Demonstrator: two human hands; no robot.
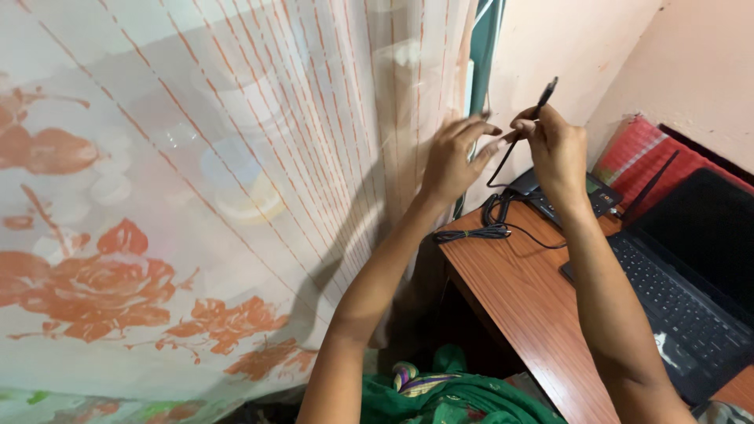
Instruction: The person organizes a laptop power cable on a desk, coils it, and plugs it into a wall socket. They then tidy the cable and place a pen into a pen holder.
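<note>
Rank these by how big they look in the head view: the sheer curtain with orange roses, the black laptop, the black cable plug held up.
1. Sheer curtain with orange roses: fills the left half.
2. Black laptop: partly cut off at the right edge.
3. Black cable plug, pinched by the right hand beside the left hand: smallest by far.

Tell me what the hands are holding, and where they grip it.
The right hand pinches a thin black cable just below its plug end; the left hand touches the cable lower down.
</note>
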